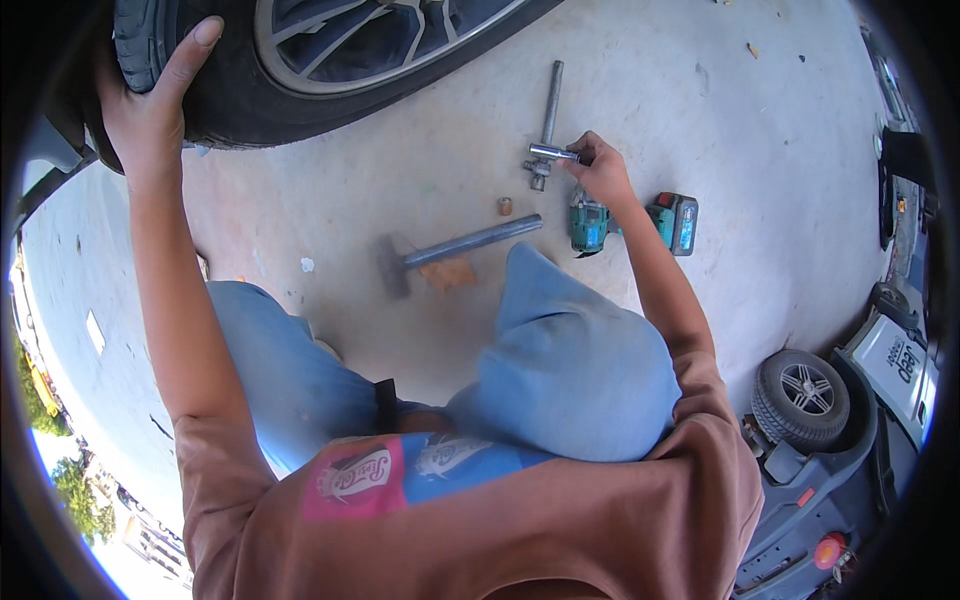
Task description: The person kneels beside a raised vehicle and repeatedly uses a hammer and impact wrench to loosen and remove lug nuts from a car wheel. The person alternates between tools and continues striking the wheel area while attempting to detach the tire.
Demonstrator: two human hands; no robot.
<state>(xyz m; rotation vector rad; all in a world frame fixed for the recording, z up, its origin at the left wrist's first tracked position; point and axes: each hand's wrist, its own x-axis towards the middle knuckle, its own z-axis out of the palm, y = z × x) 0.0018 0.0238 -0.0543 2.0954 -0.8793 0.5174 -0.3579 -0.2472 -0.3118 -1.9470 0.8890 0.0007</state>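
Observation:
My left hand (pixel 150 115) grips the tire (pixel 225 100) of a wheel with a silver spoked rim (pixel 390 50) at the upper left. Its thumb lies along the rubber, and the other fingers are mostly hidden. Over the floor, my right hand (pixel 600 172) is closed round one end of a shiny chrome socket (pixel 548 152). Just beyond and beneath it lies a metal bar (pixel 553 95) with a jointed fitting (pixel 537 178) at its near end. A teal cordless impact wrench (pixel 588 225) rests below my right wrist, its battery (pixel 684 223) to the right.
A hammer (pixel 475 240) lies before my knees, over an orange-brown scrap (pixel 448 273). A small brownish cylindrical piece (pixel 505 206) sits beside it. At the lower right stands a grey vehicle (pixel 900 370) with a wheel (pixel 800 400). Concrete floor (pixel 760 130) spreads around.

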